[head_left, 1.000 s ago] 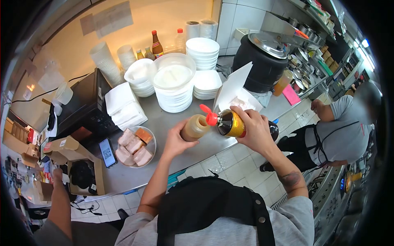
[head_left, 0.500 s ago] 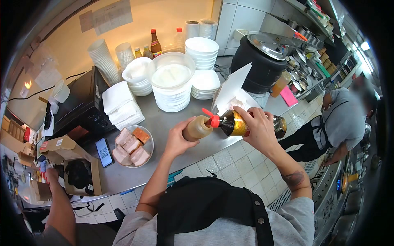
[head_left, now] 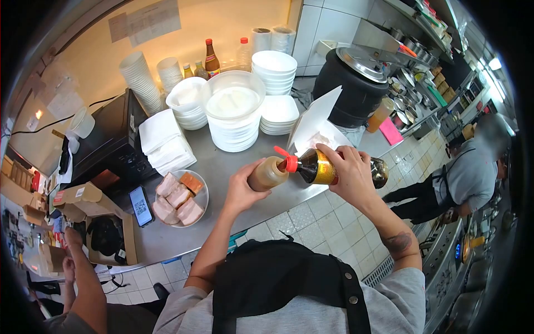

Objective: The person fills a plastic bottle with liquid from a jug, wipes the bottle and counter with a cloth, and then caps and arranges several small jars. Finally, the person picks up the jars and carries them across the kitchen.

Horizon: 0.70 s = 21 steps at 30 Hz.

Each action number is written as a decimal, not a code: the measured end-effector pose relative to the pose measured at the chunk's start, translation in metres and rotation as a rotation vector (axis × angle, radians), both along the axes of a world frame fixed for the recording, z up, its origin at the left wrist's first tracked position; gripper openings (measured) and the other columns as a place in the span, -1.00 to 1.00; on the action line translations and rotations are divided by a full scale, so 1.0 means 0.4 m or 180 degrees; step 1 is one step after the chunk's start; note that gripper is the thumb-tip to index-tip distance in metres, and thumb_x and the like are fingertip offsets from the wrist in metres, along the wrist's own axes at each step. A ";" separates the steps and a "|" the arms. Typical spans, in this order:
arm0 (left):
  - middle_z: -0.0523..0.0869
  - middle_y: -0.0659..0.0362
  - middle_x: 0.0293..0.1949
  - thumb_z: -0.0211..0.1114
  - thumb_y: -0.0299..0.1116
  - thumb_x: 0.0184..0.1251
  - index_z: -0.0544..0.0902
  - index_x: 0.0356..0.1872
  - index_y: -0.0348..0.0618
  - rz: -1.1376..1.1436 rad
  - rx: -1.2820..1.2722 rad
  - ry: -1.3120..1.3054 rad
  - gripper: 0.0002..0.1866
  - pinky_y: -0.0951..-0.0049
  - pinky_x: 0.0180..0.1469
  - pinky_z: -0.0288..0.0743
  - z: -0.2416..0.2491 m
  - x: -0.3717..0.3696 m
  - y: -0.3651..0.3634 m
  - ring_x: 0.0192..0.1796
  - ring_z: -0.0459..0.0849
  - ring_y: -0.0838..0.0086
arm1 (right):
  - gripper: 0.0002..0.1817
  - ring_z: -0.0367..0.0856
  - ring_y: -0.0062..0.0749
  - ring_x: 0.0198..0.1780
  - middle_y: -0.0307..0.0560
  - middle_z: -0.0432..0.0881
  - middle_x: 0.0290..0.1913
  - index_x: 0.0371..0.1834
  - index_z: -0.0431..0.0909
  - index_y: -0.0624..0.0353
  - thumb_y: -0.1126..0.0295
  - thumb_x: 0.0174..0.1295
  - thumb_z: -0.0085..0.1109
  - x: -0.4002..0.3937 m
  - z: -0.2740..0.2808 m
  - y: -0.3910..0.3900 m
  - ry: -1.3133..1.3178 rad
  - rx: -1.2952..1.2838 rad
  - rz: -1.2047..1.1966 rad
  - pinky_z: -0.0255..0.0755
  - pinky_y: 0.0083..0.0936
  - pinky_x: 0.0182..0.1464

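Two bottles at once: holds a squeeze bottle (head_left: pixel 267 175) in the left hand (head_left: pixel 248 186), fingers and thumb curled around its sides, and grips a sauce bottle (head_left: pixel 317 168) with a yellow label in the right hand (head_left: pixel 353 172), closed over it from above. Tilts the sauce bottle almost level, with its red cap (head_left: pixel 291 163) at the open mouth of the squeeze bottle and the flip lid raised. Keeps both near the front edge of the steel counter (head_left: pixel 219 167).

Shows, left of the bottles, a bowl (head_left: pixel 206 207) of meat chunks (head_left: pixel 178 196), with a phone (head_left: pixel 141 206) just beside it and an open cardboard box (head_left: pixel 132 239) farther left. Shows behind them a round plastic tub (head_left: pixel 232 83) atop stacked white plates (head_left: pixel 233 136); beyond the right hand, an open white box (head_left: pixel 314 125) near a black soup warmer (head_left: pixel 347 86). Includes, well apart at right, a person (head_left: pixel 464 172) in a dark apron.
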<state>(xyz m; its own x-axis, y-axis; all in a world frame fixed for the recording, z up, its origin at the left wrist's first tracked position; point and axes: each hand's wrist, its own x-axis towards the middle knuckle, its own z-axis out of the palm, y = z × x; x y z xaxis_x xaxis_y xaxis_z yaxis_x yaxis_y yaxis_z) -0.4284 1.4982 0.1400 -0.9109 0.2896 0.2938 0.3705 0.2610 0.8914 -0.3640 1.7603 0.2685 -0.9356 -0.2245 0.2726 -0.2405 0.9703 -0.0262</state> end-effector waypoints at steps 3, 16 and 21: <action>0.71 0.04 0.08 0.61 -0.46 -0.31 0.59 0.24 -0.08 -0.0014 0.0017 0.0004 -0.16 0.25 0.22 0.51 -0.002 0.000 0.000 0.11 0.69 0.19 | -0.06 0.50 -0.16 0.12 -0.05 0.54 -0.02 0.40 0.38 -0.30 0.50 -0.21 0.46 0.003 0.000 0.000 -0.0015 -0.0025 -0.0019 0.26 0.05 0.18; 0.72 0.04 0.07 0.62 -0.47 -0.33 0.60 0.23 -0.10 -0.0078 0.0006 -0.0011 -0.16 0.25 0.22 0.51 0.004 0.007 0.006 0.11 0.69 0.19 | -0.04 0.51 -0.14 0.13 -0.04 0.54 0.00 0.40 0.37 -0.30 0.50 -0.23 0.47 0.022 -0.015 0.003 -0.0109 -0.0213 -0.0172 0.26 0.05 0.18; 0.75 0.07 0.00 0.65 -0.45 -0.29 0.61 0.18 -0.22 -0.0183 0.0329 -0.0429 -0.21 0.30 0.18 0.53 0.000 0.006 0.015 0.05 0.72 0.33 | 0.01 0.57 -0.03 0.10 0.02 0.56 -0.03 0.42 0.34 -0.25 0.43 -0.29 0.51 0.021 -0.023 -0.012 -0.0379 -0.0878 -0.0307 0.36 0.00 0.15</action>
<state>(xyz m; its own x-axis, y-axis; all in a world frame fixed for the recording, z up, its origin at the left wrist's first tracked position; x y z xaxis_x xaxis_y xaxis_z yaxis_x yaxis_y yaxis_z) -0.4262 1.5043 0.1399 -0.9269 0.3170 0.2010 0.2575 0.1472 0.9550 -0.3556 1.7557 0.2593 -0.9779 -0.0660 0.1982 -0.1272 0.9408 -0.3142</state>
